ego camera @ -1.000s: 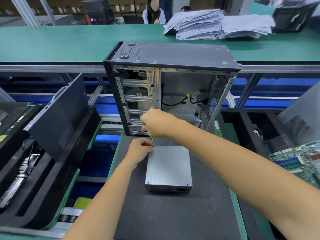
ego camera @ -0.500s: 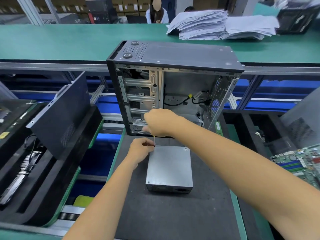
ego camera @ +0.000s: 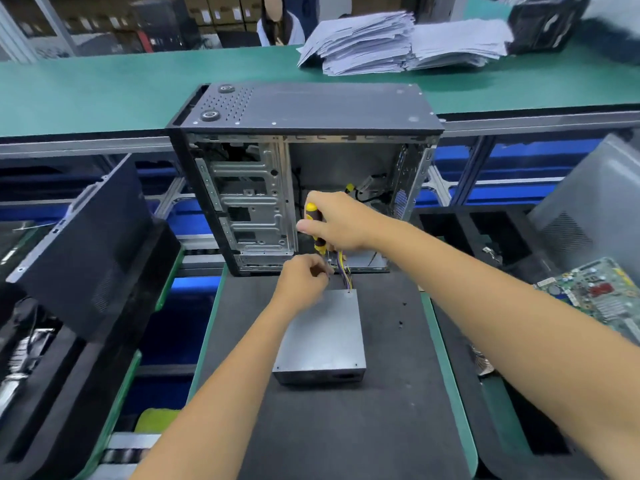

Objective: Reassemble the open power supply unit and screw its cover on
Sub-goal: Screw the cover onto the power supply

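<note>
Change: right hand (ego camera: 337, 221) has lifted; the screwdriver (ego camera: 314, 227) handle now shows.
Right fingers: wrapped round the handle.
Left hand (ego camera: 301, 280): fingers pinched at the tip; screw unseen.
PSU (ego camera: 323, 337): cover on, flat on the surface (ego camera: 346, 427), before the case (ego camera: 304, 174).
Meaning: likely driving the far-left cover screw.

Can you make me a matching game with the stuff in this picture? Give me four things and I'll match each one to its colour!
Things:
1. screwdriver handle
2. power supply box
3. stack of papers
4. long back bench top

Colours:
A. white
B. yellow and dark
C. green
D. grey metal

Pairs: 1-B, 2-D, 3-A, 4-C
</note>
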